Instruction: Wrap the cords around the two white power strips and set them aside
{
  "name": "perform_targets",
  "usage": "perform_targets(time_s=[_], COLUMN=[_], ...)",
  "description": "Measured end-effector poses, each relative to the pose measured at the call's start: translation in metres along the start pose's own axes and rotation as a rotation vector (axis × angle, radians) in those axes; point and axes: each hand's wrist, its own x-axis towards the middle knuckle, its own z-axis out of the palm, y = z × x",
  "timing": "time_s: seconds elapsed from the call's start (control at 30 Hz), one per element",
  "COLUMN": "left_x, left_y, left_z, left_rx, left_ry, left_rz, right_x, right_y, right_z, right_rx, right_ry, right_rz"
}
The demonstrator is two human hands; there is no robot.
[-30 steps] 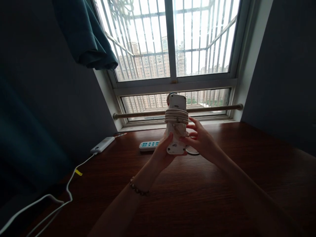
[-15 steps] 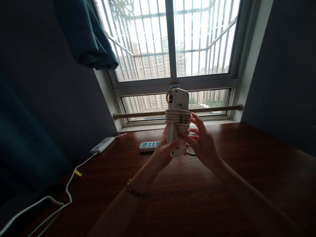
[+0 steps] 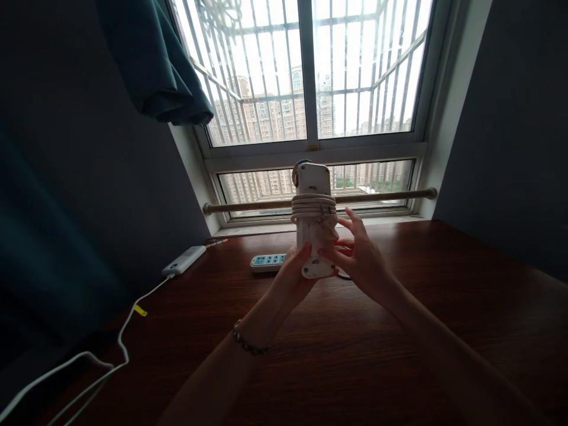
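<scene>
We hold the block (image 3: 306, 234) above the counter (image 3: 284, 367), the cord (image 3: 313, 206) around its middle, our left grip (image 3: 290, 272) at its left side and our right grip (image 3: 366, 254) at its right. On the counter, left of the block, lies the socket strip (image 3: 267, 261), with the cabled box (image 3: 187, 260) farther left. Behind the block are the rail (image 3: 257, 206) and the window (image 3: 310, 89).

A single bracelet (image 3: 249, 347) is worn on the left wrist, just behind the left hand (image 3: 293, 271). It is formed of small rounded beads or links, which of the two cannot be told, in dark tones broken by paler glints. The right hand (image 3: 364, 257) is ungloved. Behind the hands, both forearms (image 3: 426, 331) are seen bare, narrowed toward the wrists and dimmed by shadow farther back.
</scene>
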Motion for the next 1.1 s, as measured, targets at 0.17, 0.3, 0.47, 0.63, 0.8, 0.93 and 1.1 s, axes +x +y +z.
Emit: perform_targets(time_s=[0.17,0.3,0.47,0.63,0.8,0.93,1.1], left_x=[0.004,0.010,0.015,0.012,0.004,0.001,0.003], left_y=[-0.003,-0.013,-0.034,-0.062,-0.081,-0.098,-0.117], left_z=[0.000,-0.002,-0.010,-0.010,-0.002,-0.012,-0.034], left_rx=[-0.067,-0.018,0.052,0.167,0.306,0.459,0.628], left_ry=[0.112,0.216,0.293,0.191,0.044,-0.008,-0.045], left_rz=[0.029,0.096,0.090,0.084,-0.013,-0.256,-0.451], right_x=[-0.004,-0.009,-0.012,-0.023,-0.053,-0.069,-0.079], right_y=[0.004,0.010,0.027,0.050,0.061,0.089,0.142], right_z=[-0.002,0.003,0.009,0.001,-0.017,-0.058,-0.146], right_rx=[-0.227,-0.240,-0.263,0.073,0.404,0.097,-0.687], right_ry=[-0.104,-0.324,-0.248,-0.239,-0.199,-0.014,0.106], right_rz=[0.140,0.081,0.097,0.231,0.333,0.366,0.362])
